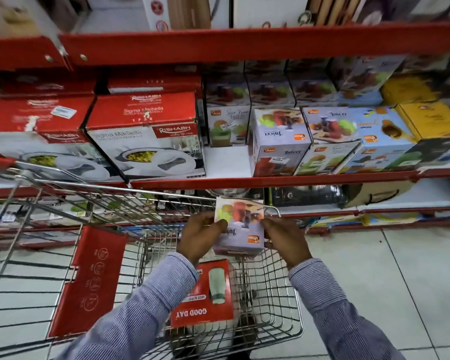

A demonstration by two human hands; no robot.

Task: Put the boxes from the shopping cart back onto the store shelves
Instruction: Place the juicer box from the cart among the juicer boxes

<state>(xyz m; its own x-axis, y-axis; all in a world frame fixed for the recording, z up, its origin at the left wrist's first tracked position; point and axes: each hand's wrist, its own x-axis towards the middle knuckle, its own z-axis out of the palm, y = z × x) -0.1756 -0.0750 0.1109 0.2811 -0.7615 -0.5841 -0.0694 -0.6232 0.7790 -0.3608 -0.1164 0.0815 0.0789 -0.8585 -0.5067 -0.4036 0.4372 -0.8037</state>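
A small lilac juicer box [240,224] is held above the wire shopping cart [294,307], at about the height of its far rim. My left hand [199,236] grips the box's left side and my right hand [286,239] grips its right side. Below it, inside the cart, lies a red "Good Day" flask box [205,297]. Straight ahead, the middle shelf [270,181] carries matching juicer boxes [279,141], with a bare white gap [226,162] to their left.
Large red-and-white casserole boxes [146,133] fill the shelf's left part. Yellow and blue boxes [390,131] stand at the right. A red flap [89,279] hangs in the cart's child seat. More goods sit on the upper and lower shelves. Tiled floor lies to the right.
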